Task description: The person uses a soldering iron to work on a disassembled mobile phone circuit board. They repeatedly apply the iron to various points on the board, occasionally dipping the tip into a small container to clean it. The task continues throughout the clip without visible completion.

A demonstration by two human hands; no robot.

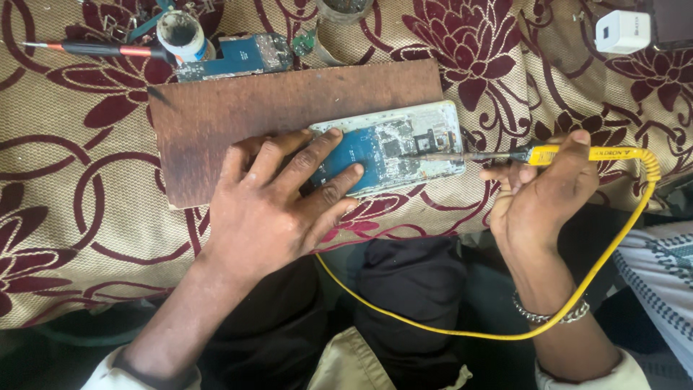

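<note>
An opened phone (404,144) with a blue circuit board lies on a brown wooden board (238,108). My left hand (278,198) presses flat on the phone's left end, fingers spread over the blue board. My right hand (538,191) grips a yellow-handled soldering iron (577,153), held like a pen. Its metal tip (433,155) rests on the circuit board near the phone's right end. A yellow cord (505,334) loops from the iron's handle down across my lap.
The wooden board lies on a tan mat with dark red flowers (86,188). At the back left are a red-and-black tool (94,49), a small round pot (180,32) and another blue circuit board (238,56). A white charger block (622,30) sits back right.
</note>
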